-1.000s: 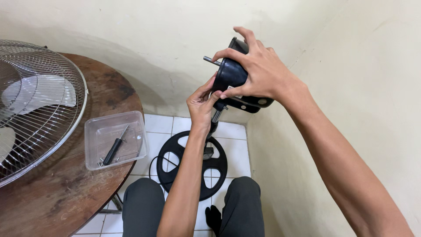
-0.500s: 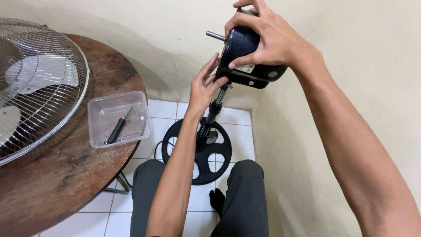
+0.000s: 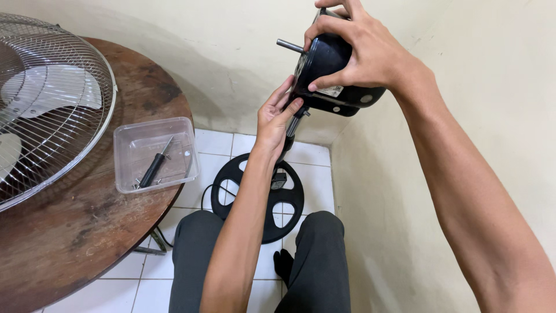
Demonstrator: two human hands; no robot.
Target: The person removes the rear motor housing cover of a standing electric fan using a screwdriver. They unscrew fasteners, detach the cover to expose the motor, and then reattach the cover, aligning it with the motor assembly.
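R hand [image 3: 370, 55] grips the black motor [image 3: 327, 69] from above, fingers [image 3: 330, 26] wrapped over its front edge, thumb [image 3: 327, 83] pressed on the side just above the label. Motor is held up near the wall corner, metal shaft [image 3: 289, 45] sticking out left, clear of the fingers. L hand [image 3: 275, 119] reaches up from below w/ loosely curled fingertips touching the motor's lower front edge, next to the pole [image 3: 292, 130]; not clenched. Black base [image 3: 258, 200] on floor betw. the knees. On the table [image 3: 69, 232]: fan grille [image 3: 52, 98], clear tub [image 3: 155, 153] w/ screwdriver [image 3: 155, 165]
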